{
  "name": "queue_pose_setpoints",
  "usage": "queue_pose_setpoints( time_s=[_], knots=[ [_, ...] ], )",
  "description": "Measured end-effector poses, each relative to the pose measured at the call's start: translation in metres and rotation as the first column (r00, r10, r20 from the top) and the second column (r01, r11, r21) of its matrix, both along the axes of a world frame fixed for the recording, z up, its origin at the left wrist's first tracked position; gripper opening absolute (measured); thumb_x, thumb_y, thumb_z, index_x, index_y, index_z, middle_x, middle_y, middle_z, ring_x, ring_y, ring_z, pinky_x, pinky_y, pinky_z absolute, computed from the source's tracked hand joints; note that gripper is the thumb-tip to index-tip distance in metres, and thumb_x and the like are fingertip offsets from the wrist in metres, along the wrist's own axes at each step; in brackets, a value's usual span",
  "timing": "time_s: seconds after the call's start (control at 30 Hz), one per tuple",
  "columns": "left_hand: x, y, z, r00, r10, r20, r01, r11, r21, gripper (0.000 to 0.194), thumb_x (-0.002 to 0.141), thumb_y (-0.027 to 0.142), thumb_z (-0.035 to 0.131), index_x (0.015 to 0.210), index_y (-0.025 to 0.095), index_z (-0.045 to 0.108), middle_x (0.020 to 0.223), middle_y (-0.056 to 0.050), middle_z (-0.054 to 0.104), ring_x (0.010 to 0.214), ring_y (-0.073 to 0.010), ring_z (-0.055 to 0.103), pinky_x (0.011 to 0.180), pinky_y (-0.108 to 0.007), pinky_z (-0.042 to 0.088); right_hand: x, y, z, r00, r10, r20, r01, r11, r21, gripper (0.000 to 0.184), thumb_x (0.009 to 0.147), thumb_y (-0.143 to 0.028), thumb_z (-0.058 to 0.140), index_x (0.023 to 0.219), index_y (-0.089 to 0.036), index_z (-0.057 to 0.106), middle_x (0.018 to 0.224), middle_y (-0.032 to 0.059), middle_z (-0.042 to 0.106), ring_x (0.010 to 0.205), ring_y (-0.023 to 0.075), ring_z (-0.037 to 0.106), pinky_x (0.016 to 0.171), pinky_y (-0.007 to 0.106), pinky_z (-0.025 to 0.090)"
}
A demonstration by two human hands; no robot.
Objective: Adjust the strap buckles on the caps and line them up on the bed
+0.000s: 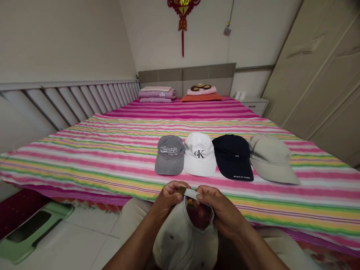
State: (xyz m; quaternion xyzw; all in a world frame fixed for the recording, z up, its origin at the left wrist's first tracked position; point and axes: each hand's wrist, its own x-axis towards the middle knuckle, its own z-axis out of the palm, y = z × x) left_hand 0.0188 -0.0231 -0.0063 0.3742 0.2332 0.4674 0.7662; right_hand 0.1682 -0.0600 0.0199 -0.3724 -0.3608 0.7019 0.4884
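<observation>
Both hands hold a pale grey-white baseball cap [187,240] by its back strap [191,193], over my lap at the bed's near edge. The fingers of my left hand [170,198] pinch the strap at its brownish buckle [181,190]. My right hand [219,206] grips the strap's other end, beside the cap's rear opening. Beyond them lies a row of caps on the bed: a grey cap [170,159], a white cap [200,161], a dark navy cap [234,159] and a beige cap [272,157]. Their brims face me.
A striped sheet covers the bed [84,150]. Folded purple bedding [157,93] and a pink-orange pile [201,95] sit by the headboard [188,75]. A railing [84,101] runs along the left; a green stool [36,228] stands on the floor. Right are a nightstand [254,105] and wardrobe [317,75].
</observation>
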Motion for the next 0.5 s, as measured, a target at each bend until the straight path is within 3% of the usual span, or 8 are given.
queue_pose_setpoints(
  time_s=[0.5],
  knots=[
    [-0.0001,-0.0021,0.0048,0.985,0.138,-0.099,-0.111,0.964,0.24,0.022,0.048,0.018,0.077,0.068,0.017,0.068,0.077,-0.002,0.061,0.067,-0.0111,0.053,0.062,-0.022,0.041,0.004,-0.0002,-0.0027,0.96,0.0,0.279,-0.019,0.998,0.066,0.031,0.064,-0.042,0.065,0.057,-0.014,0.053,0.051,-0.0023,0.055,0.04,0.0059,0.043,0.042,0.021,0.025]
  ],
)
